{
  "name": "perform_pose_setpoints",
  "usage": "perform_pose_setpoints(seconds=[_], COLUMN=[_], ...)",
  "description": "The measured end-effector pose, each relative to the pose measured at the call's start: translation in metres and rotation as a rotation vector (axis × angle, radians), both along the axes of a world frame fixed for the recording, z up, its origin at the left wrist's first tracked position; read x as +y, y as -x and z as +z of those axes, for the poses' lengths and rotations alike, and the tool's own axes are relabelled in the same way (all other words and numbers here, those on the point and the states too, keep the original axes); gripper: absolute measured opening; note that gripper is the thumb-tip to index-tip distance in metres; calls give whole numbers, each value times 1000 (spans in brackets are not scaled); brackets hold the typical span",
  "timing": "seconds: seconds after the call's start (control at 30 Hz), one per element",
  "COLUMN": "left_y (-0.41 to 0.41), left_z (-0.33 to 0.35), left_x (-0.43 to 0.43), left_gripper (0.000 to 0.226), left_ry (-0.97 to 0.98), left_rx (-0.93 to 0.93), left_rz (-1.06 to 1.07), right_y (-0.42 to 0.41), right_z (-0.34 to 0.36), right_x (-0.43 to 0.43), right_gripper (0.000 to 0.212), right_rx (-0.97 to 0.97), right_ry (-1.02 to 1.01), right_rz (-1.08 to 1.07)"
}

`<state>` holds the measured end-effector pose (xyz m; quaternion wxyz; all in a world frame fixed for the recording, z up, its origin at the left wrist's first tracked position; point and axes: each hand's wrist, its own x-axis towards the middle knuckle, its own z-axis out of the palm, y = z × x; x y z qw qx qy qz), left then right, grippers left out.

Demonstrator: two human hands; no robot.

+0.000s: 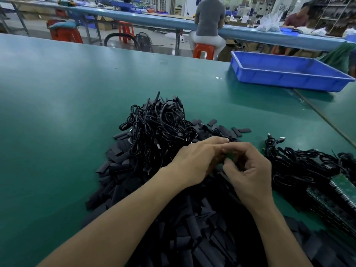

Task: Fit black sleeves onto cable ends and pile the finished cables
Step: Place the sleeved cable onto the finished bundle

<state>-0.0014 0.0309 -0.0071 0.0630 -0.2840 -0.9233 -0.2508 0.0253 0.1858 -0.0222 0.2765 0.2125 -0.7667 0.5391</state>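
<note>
Left grip (194, 162) and right grip (248, 170) both pinch a small green end (229, 156) between them, just above the sleeves (192, 228) on the counter (77, 112). I'd hold the end straight so a sleeve slides on squarely.

The picture I get is dim and cool. Soft light from overhead leaves pale, hazy glare on the green surface (57, 116), strongest at the left. The blue tray (289, 81) throws a soft shadow at its near side. The black sleeves (192, 237) sink into one dark mass. The left hand (194, 160) and right hand (248, 170) blur where their fingertips meet. The far surface (154, 21) bows with the lens and looks soft.
</note>
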Motion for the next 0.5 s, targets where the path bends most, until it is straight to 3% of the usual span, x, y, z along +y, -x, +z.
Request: perform_pose_setpoints(seconds=[0.1,0.17,0.27,0.33,0.4,0.5], left_y=[-3,-4,-11,-17,-22,-22], left_z=[1,3,8,7,5,2], left_x=[1,1,-1,-3,-6,-10], left_gripper=[18,14,13,16,22,36], left_ry=[-167,-291,-392,-379,-292,-178], left_rx=[87,121,257,407,507,471], left_rz=[86,115,121,155,201,300], right_y=[4,3,1,1,2,0], right_z=[-3,-2,2,2,2,1], right_x=[3,2,3,5,3,-1], right_gripper=[47,43,26,22,20,27], right_rx=[-16,-42,89,127,47,-86], right_ry=[102,162,53,27,92,133], right_rz=[-74,-92,-133,-135,-94,-20])
